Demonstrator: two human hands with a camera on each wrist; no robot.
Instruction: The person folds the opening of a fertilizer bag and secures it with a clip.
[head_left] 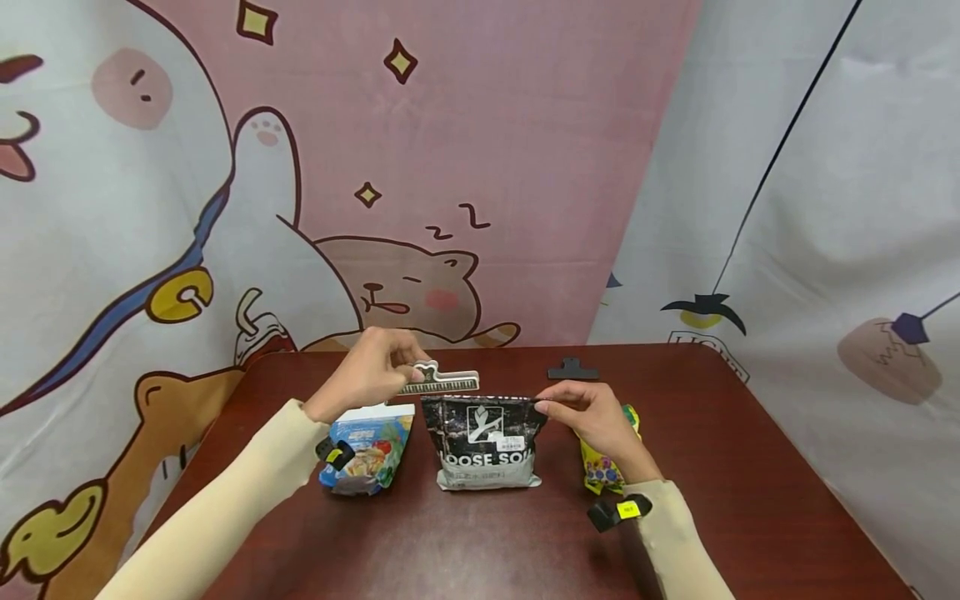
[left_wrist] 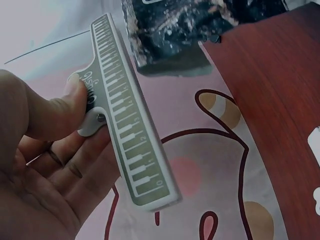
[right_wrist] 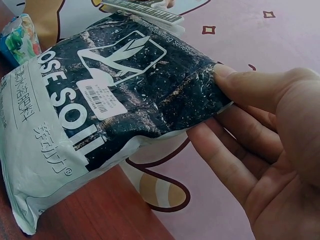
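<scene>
A black and white bag of loose soil (head_left: 483, 454) stands upright mid-table, its top edge folded flat. My right hand (head_left: 592, 417) pinches the bag's top right corner between thumb and fingers, as the right wrist view shows up close. In my left hand (head_left: 378, 371) is a clip with a piano-key pattern (head_left: 450, 383), pinched by its handles. The clip (left_wrist: 132, 115) is level with the top left of the bag, just above it. Whether its jaws are parted cannot be made out; in the left wrist view a gap separates it from the bag (left_wrist: 175, 35).
Left of the soil bag stands a blue food pouch (head_left: 375, 450) with a white strip along its top. A yellow packet (head_left: 600, 467) is partly behind the right forearm. Toward the table's back edge lies a black clip (head_left: 572, 370). A printed curtain (head_left: 525, 167) hangs behind the table.
</scene>
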